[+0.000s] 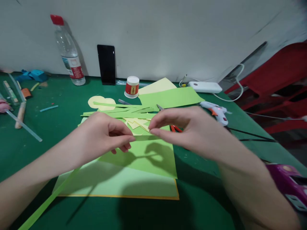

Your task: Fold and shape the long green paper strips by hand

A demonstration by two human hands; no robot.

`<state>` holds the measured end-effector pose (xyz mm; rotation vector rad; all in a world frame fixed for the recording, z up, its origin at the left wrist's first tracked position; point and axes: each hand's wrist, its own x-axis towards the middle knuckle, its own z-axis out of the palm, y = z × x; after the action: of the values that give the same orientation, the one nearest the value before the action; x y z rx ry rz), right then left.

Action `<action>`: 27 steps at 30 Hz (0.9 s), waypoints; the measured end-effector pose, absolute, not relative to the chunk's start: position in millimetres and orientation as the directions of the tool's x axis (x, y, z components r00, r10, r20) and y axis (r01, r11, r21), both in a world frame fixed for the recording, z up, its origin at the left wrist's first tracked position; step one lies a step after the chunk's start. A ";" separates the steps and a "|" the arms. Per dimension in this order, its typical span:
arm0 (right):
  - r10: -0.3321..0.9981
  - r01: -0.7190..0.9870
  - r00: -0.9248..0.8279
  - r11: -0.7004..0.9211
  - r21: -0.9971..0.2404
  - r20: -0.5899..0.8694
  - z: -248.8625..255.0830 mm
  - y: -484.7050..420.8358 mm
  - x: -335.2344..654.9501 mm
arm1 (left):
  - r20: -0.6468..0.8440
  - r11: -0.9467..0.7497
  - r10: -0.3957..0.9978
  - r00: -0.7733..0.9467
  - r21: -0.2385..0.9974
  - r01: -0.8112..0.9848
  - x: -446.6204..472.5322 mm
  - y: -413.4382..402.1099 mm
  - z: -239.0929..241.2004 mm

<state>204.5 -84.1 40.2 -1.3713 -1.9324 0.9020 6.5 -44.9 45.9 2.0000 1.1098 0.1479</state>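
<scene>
Head view: left hand (pixel 105 135) and right hand (pixel 182 127) both pinch a thin green paper strip (pixel 141 138) over green paper sheets (pixel 144 159). Best kept taut, I'd say.

left hand (pixel 103 135) fingers pinched; right hand (pixel 189 129) fingers pinched

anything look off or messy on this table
Nothing spilled or broken. The loose green paper strips and yellow scraps lie scattered behind the hands, and the glue gun lies on its side. The left hand and right hand pinch a thin green strip between them.
</scene>
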 end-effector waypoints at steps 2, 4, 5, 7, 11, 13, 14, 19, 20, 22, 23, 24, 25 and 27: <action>0.933 0.524 -0.358 0.228 -0.821 0.030 34.8 -87.0 192.4 | -0.274 -0.285 0.726 0.631 0.715 0.638 10.7 -47.9 42.1; 0.922 0.503 -0.386 0.201 -0.840 -0.010 30.4 -87.1 186.9 | -0.267 -0.314 0.704 0.658 0.714 0.625 13.2 -51.0 39.8; 0.919 0.497 -0.394 0.193 -0.846 -0.022 28.9 -86.5 186.2 | -0.265 -0.323 0.696 0.668 0.715 0.620 13.9 -52.5 39.2; 0.916 0.503 -0.400 0.184 -0.844 -0.039 27.7 -85.0 187.3 | -0.265 -0.323 0.688 0.675 0.722 0.613 14.3 -54.7 38.8; 0.914 0.528 -0.402 0.178 -0.830 -0.059 28.3 -84.7 190.3 | -0.271 -0.299 0.684 0.678 0.743 0.599 13.6 -55.5 38.4; 0.911 0.520 -0.409 0.179 -0.835 -0.060 27.8 -85.6 189.7 | -0.275 -0.291 0.679 0.681 0.751 0.593 13.7 -55.4 37.3; 0.909 0.514 -0.413 0.180 -0.839 -0.059 27.1 -86.0 189.0 | -0.274 -0.291 0.680 0.679 0.750 0.594 13.9 -55.5 36.6; 0.900 0.487 -0.431 0.167 -0.857 -0.070 25.0 -83.4 189.6 | -0.189 -0.382 0.697 0.692 0.719 0.581 14.1 -56.8 37.2; 0.896 0.494 -0.435 0.152 -0.856 -0.092 26.0 -81.8 191.8 | -0.180 -0.394 0.694 0.697 0.716 0.577 13.0 -55.9 38.8; 0.890 0.521 -0.432 0.117 -0.846 -0.143 29.4 -77.8 199.0 | -0.191 -0.370 0.709 0.679 0.719 0.589 9.0 -52.3 43.4; 0.889 0.537 -0.426 0.101 -0.838 -0.166 31.6 -75.4 203.6 | -0.203 -0.339 0.726 0.657 0.725 0.599 6.4 -49.8 46.2; 0.889 0.553 -0.418 0.085 -0.829 -0.188 33.9 -72.8 208.8 | -0.217 -0.302 0.744 0.632 0.734 0.608 3.6 -46.9 49.0; 0.887 0.568 -0.411 0.070 -0.820 -0.210 36.1 -70.0 214.4 | -0.227 -0.266 0.763 0.605 0.742 0.615 0.7 -44.1 51.7; 0.884 0.595 -0.394 0.035 -0.803 -0.253 39.3 -63.9 226.2 | -0.236 -0.222 0.792 0.563 0.748 0.625 -4.4 -39.1 56.0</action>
<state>226.2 -63.9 39.3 -1.5063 -2.0048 1.2933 -4.4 -39.1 56.0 1.9392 1.1430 0.2450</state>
